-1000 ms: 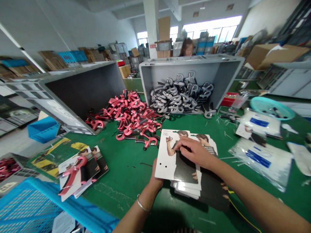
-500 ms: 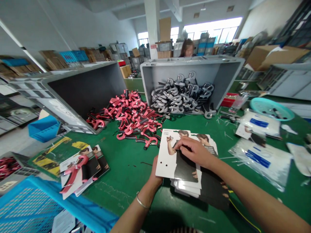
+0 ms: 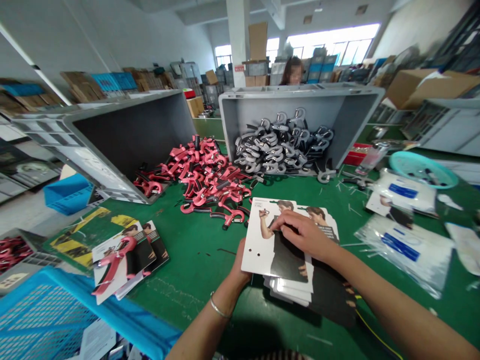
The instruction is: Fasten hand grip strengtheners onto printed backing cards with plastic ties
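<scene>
My left hand [image 3: 240,262] grips the left edge of a printed backing card [image 3: 261,237], its fingers hidden underneath. The card is white and dark, with a picture of a person's arm and two small holes at lower left. My right hand [image 3: 305,234] rests on the same card from the right, fingers bent and tips pressed to its face. Anything small under those fingertips is hidden. Beneath and to the right lies a fanned stack of similar cards [image 3: 328,282]. Left on the table, a red-and-black hand grip [image 3: 131,250] lies on more cards [image 3: 161,250].
A pile of red hand grips [image 3: 210,175] spills from a tipped grey crate [image 3: 80,150]. Grey hand grips [image 3: 273,147] fill another crate [image 3: 352,117]. Plastic bags [image 3: 407,245] and a turquoise dish [image 3: 423,167] lie right. A blue basket [image 3: 37,310] stands front left; a person [image 3: 293,72] is behind.
Both hands keep nearly the same pose on the card. The view has shifted slightly; nothing has visibly been taken up or let go.
</scene>
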A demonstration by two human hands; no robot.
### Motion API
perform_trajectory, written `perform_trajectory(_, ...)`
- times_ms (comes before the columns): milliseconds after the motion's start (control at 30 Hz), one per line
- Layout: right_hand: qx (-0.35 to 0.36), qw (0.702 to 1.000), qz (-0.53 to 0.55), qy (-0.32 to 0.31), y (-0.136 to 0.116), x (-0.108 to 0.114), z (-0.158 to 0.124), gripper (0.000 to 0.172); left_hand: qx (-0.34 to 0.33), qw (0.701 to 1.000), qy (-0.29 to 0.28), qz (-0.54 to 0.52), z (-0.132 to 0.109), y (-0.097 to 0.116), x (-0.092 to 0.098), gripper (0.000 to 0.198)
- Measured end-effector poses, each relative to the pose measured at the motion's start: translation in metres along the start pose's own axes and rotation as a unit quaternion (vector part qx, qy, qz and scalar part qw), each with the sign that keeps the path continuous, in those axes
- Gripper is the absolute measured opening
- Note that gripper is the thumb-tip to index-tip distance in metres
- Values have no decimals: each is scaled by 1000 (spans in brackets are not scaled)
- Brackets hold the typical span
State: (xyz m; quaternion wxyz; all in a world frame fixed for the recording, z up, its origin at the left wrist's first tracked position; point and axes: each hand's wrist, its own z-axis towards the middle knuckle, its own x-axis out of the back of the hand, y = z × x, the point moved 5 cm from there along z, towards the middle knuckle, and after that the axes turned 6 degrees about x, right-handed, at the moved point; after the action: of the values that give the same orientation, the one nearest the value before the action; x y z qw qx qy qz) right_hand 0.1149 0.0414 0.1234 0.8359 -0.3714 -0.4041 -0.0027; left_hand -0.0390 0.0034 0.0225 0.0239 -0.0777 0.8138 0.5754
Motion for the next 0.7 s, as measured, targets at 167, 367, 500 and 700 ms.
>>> perform_trajectory(167, -20, 999, -41, -13, -1, -3, 0, 14, -124, 991, 13, -45, 2, 18, -9, 54)
perform_trajectory(367, -1, 999, -44, -3, 0, -5, 0, 8, -43, 983, -2, -181, -8, 5, 4, 55)
perform_trajectory(500, -66, 994, 62, 59, 6, 0, 1, 14, 12, 972, -64, -227, -30, 9, 11, 59)
perform_trajectory(700, -132, 952, 113, 252, 14, 41, -38, 23, 63, 982, -67, -164, -42, 18, 9, 69)
